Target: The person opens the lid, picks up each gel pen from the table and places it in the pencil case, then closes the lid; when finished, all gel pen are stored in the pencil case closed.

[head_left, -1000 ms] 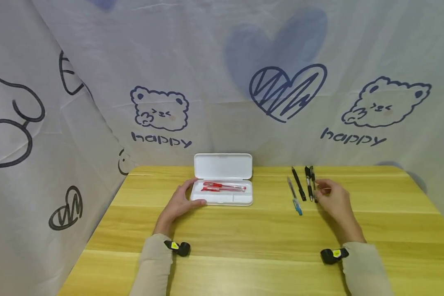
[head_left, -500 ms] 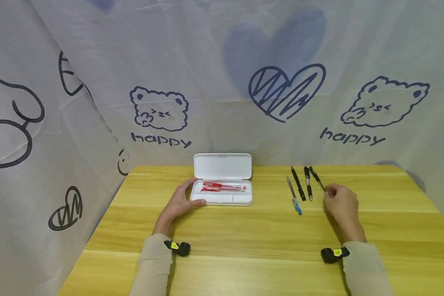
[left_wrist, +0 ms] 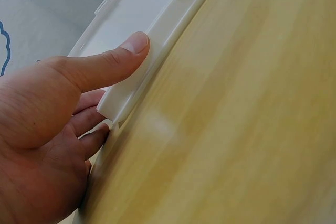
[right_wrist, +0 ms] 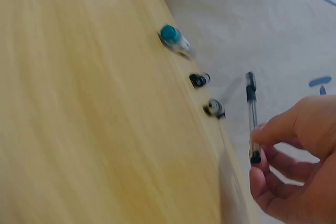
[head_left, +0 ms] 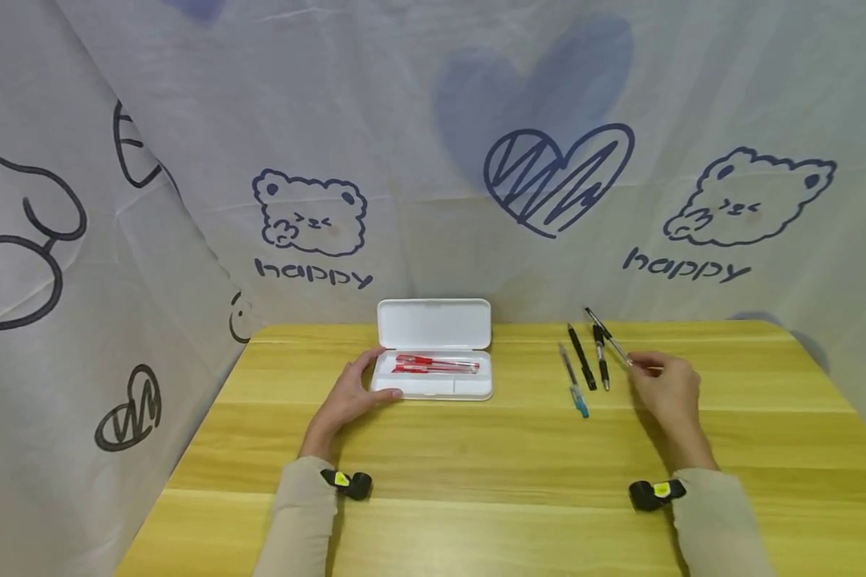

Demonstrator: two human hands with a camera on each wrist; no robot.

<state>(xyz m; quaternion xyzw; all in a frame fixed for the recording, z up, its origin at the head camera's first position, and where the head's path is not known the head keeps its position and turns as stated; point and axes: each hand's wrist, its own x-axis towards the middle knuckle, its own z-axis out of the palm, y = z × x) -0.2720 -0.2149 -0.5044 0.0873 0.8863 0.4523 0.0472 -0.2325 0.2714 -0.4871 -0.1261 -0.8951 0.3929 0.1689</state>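
In the head view, my left hand grips the left end of an open white pencil case, thumb on its front edge and fingers at the side. Two red pens lie in its rear compartment. My right hand pinches one end of a clear-barrelled pen with black ends. That pen is raised and points away to the left, its far end crossing above a black-and-clear pen on the table. Left of that lie a black pen and a clear pen with a blue end.
The wooden table ends at a hanging cloth printed with hearts and bears, just behind the pens. The case's raised lid stands near this cloth. Bare wood lies between the case and the loose pens.
My right hand has drawn the rightmost pen out of the row, toward the right, and lifted it; its far end has swung left. The left hand keeps its place on the pencil case.
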